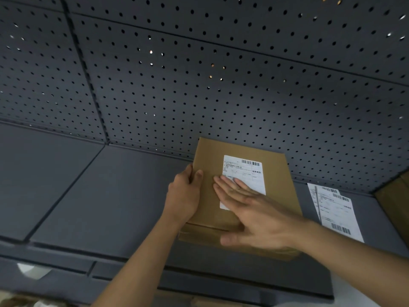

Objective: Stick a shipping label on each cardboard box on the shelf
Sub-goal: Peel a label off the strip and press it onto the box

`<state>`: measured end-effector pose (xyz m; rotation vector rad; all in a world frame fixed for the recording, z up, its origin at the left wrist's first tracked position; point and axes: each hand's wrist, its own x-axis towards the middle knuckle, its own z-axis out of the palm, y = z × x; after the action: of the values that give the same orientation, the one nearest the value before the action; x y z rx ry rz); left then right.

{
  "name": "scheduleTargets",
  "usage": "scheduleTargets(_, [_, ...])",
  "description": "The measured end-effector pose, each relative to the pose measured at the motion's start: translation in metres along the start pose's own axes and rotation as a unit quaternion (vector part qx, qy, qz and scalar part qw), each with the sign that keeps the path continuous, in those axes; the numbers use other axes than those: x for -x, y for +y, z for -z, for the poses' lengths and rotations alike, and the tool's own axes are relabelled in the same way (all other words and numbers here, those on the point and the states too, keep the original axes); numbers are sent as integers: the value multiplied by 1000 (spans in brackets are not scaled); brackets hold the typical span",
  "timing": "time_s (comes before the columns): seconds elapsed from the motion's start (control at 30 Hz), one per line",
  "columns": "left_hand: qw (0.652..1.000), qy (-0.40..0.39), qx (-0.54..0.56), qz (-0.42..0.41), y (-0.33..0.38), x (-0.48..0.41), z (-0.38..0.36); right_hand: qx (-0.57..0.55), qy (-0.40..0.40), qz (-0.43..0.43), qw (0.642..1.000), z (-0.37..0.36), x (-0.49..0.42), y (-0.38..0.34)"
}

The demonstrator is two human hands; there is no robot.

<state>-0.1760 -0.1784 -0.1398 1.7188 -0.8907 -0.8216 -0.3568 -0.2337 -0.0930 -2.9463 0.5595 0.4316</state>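
Observation:
A flat brown cardboard box [272, 173] lies on the dark grey shelf [99, 196], its far edge against the pegboard back. A white shipping label [247, 171] with a barcode sits on the box top. My right hand [254, 213] lies flat, fingers spread, over the label's lower half. My left hand [184, 196] grips the box's left edge, thumb on top. To the right, a stack of loose shipping labels [336, 211] rests on the shelf.
A grey pegboard [199, 74] forms the shelf's back wall. The corner of another cardboard box [396, 200] shows at the far right edge. The shelf's front lip [155, 269] runs below my forearms.

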Motion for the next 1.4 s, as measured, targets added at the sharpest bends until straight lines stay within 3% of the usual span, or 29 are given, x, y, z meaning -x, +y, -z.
scheduleTargets(0.47, [1000,-2,0,4,-2,0,1,-17,3,-107,994,23,-74,66])
scheduleTargets(0.7, [998,-22,34,53,6,2,3,-97,98,-164,977,16,-51,49])
scheduleTargets(0.83, [994,-29,63,86,13,1,9,-211,231,-240,919,0,-3,40])
scheduleTargets(0.97, [993,-49,80,69,4,8,21,-339,308,-344,819,-26,44,40])
scheduleTargets(1.23, [994,-79,72,16,-14,56,21,-567,377,-358,639,-66,61,22])
scheduleTargets(1.4, [991,-50,121,33,-15,69,16,-622,386,-319,602,-82,71,15])
